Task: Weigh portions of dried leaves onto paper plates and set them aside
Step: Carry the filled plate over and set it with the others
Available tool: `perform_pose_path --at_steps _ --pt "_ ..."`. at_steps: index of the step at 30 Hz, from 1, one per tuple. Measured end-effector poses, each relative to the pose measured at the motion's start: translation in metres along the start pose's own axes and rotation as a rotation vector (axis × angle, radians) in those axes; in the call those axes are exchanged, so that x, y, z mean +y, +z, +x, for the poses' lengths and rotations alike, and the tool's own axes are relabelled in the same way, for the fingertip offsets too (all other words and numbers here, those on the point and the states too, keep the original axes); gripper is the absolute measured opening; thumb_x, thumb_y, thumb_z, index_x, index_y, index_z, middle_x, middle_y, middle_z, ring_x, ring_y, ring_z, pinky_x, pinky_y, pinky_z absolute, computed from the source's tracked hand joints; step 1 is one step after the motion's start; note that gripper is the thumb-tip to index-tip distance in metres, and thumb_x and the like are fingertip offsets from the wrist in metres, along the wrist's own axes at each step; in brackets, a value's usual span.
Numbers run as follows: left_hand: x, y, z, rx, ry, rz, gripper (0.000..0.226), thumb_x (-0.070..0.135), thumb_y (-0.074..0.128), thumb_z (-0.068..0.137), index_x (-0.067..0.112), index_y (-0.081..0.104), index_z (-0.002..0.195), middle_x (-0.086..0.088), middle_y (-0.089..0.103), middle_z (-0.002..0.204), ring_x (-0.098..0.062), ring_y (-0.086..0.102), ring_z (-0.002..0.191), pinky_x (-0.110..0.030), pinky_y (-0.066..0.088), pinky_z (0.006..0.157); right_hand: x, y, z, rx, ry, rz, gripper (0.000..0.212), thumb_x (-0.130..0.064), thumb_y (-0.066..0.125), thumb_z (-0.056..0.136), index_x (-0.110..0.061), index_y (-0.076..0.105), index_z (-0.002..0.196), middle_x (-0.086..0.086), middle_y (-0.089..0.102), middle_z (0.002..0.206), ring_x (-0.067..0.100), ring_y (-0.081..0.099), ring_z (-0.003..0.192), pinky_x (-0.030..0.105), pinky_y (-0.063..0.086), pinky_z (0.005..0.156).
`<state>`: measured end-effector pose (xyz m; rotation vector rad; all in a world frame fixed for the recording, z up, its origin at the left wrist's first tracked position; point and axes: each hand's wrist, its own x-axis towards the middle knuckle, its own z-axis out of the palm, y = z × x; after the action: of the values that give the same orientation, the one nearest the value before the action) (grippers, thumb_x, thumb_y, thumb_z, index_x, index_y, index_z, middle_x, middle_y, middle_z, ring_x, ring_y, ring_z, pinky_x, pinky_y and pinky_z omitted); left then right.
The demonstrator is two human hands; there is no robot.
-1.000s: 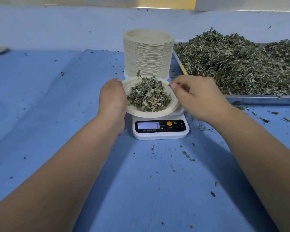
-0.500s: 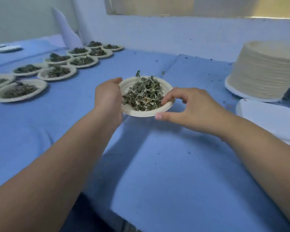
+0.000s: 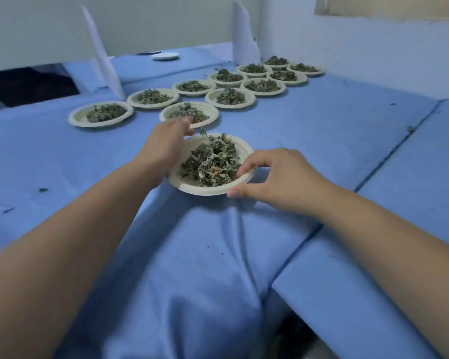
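Head view: the paper plate of dried leaves sits between both hands. The left hand grasps its left rim. The right hand pinches the right rim between thumb and forefinger. Just beyond the left hand, filled plates stand in rows on the blue cloth.

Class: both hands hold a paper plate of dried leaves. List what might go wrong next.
The dried green leaves are heaped loosely on the round off-white paper plate; a tilt may spill some and spoil the weighed portion. The left hand is close to the nearest filled plate and might knock it.
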<state>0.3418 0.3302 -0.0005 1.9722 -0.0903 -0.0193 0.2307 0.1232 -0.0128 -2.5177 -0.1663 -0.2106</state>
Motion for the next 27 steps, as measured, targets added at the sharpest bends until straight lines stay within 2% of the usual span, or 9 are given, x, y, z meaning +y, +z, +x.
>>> perform_pose_path --at_steps 2,4,7,10,12,17,20,23,27 --pt "-0.007 -0.019 0.005 -0.033 0.022 0.064 0.036 0.044 0.044 0.104 0.03 0.069 0.125 0.007 0.071 0.12 -0.014 0.064 0.108 -0.034 0.05 0.096 -0.011 0.015 0.014 -0.018 -0.015 0.007 0.042 -0.068 0.082 0.06 -0.039 0.072 0.087 -0.017 0.071 0.096 -0.002 0.06 0.081 0.021 0.049 0.075" --pt "-0.014 -0.035 0.008 -0.014 0.038 0.18 0.038 0.049 0.044 0.104 0.03 0.074 0.119 0.006 0.07 0.117 -0.014 0.062 0.104 -0.029 0.045 0.088 -0.02 0.029 0.029 -0.035 -0.026 0.016 0.042 -0.067 0.084 0.06 -0.038 0.073 0.088 -0.018 0.071 0.096 -0.003 0.06 0.082 0.02 0.047 0.074" --pt "-0.026 -0.054 0.012 -0.012 0.087 0.269 0.04 0.048 0.042 0.105 0.03 0.074 0.122 0.006 0.065 0.117 -0.015 0.056 0.112 -0.031 0.041 0.096 -0.031 0.047 0.051 -0.063 -0.039 0.007 0.044 -0.069 0.083 0.058 -0.039 0.073 0.089 -0.019 0.07 0.098 -0.004 0.058 0.086 0.017 0.043 0.07" --pt "-0.039 -0.066 0.016 -0.013 0.113 0.338 0.043 0.047 0.038 0.107 0.027 0.073 0.12 0.005 0.068 0.12 -0.017 0.058 0.115 -0.035 0.042 0.104 -0.042 0.064 0.069 -0.063 -0.055 -0.023 0.048 -0.073 0.08 0.058 -0.039 0.072 0.092 -0.019 0.069 0.1 0.001 0.059 0.094 0.024 0.048 0.08" --pt "-0.045 -0.071 0.021 0.019 0.135 0.408 0.046 0.047 0.036 0.107 0.021 0.073 0.116 0.0 0.071 0.119 -0.023 0.059 0.114 -0.038 0.044 0.103 -0.05 0.075 0.08 -0.06 -0.078 -0.04 0.05 -0.074 0.078 0.061 -0.038 0.071 0.095 -0.019 0.069 0.102 0.005 0.06 0.099 0.029 0.05 0.087" --pt "-0.046 -0.085 0.026 0.245 0.186 0.439 0.044 0.037 0.036 0.107 0.008 0.069 0.101 -0.01 0.07 0.1 -0.03 0.058 0.1 -0.04 0.043 0.086 -0.077 0.103 0.11 -0.063 -0.101 -0.141 0.058 -0.081 0.063 0.067 -0.034 0.065 0.1 -0.013 0.067 0.104 0.018 0.061 0.097 0.042 0.051 0.088" --pt "-0.044 -0.079 0.024 0.3 0.268 0.481 0.039 0.027 0.038 0.106 0.014 0.051 0.072 -0.006 0.057 0.077 -0.036 0.055 0.089 -0.047 0.04 0.091 -0.09 0.116 0.128 -0.072 -0.08 -0.183 0.059 -0.083 0.053 0.069 -0.032 0.062 0.096 -0.008 0.067 0.097 0.023 0.06 0.09 0.041 0.051 0.079" --pt "-0.038 -0.069 0.023 0.269 0.322 0.482 0.036 0.023 0.038 0.105 0.018 0.043 0.07 -0.002 0.052 0.075 -0.035 0.053 0.085 -0.054 0.038 0.102 -0.099 0.125 0.151 -0.099 -0.065 -0.276 0.044 -0.061 0.044 0.074 -0.03 0.06 0.101 0.002 0.068 0.105 0.03 0.062 0.099 0.04 0.049 0.08" --pt "-0.037 -0.057 0.017 0.191 0.365 0.516 0.026 0.022 0.038 0.106 0.015 0.058 0.091 -0.01 0.067 0.1 -0.032 0.057 0.105 -0.043 0.019 0.12 -0.105 0.123 0.162 -0.064 -0.098 -0.364 0.042 -0.028 0.043 0.094 -0.022 0.054 0.135 0.01 0.059 0.132 0.032 0.054 0.124 0.04 0.047 0.098"
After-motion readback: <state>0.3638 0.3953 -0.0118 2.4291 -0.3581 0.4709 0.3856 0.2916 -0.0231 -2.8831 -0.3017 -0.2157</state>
